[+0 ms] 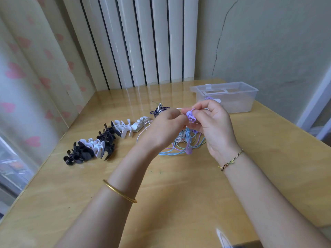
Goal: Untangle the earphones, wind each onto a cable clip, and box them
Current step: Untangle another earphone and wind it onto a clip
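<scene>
1. Along the left side of the table (53, 203) lay a row of black and white clips (100, 140), well apart from both hands and nearer the left one.
2. The left hand (161, 129) was raised over the table, its fingers curled in toward the right and holding the lilac earphone (190, 115) from that side. The fingertips were hidden behind the knuckles.
3. Between the two hands the lilac earphone sat as a small looped bunch, held up above the tangle (182, 145). Its cord seemed to drop into that pile, so I judged the slack lay below the fingers, not beside them.
4. The right hand (213, 126) pinched the same bunch from the right, thumb and forefinger narrow on the loops.
5. The box (231, 99) stood open, beyond and to the right, with one wound set (212, 99) inside. I reckoned the right hand was the nearer for boxing.
</scene>
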Demonstrator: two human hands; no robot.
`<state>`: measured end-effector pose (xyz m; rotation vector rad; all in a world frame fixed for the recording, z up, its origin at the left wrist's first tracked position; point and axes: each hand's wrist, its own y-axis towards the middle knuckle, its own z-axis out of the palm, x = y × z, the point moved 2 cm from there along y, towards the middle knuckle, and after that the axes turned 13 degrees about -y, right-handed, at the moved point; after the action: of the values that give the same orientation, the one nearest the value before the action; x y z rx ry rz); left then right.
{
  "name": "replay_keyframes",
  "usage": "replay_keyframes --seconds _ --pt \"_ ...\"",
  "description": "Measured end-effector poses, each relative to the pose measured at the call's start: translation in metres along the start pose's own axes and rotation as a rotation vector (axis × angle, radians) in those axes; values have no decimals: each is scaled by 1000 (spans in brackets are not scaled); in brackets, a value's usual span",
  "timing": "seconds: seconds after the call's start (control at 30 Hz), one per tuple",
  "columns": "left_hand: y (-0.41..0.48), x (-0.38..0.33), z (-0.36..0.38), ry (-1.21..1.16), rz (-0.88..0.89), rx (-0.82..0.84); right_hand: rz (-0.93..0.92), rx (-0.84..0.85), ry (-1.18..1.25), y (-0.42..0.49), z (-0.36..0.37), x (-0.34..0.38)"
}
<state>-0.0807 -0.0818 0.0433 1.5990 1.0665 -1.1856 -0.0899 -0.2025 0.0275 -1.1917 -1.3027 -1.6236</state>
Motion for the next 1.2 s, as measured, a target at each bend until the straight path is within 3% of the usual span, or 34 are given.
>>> replay_keyframes --seconds 0.3,0.83,1.0,1.2 --pt "4 2 -4 -45 -31 -36 3 -64 -7 -1 -2 -1" --pt "1 2 1 39 -29 -43 213 114 387 -2 -1 0" --pt "2 0 -1 67 -17 -49 137 80 327 -1 -1 -3" --pt "-2 0 1 -15 -7 5 30 7 86 0 0 -8"
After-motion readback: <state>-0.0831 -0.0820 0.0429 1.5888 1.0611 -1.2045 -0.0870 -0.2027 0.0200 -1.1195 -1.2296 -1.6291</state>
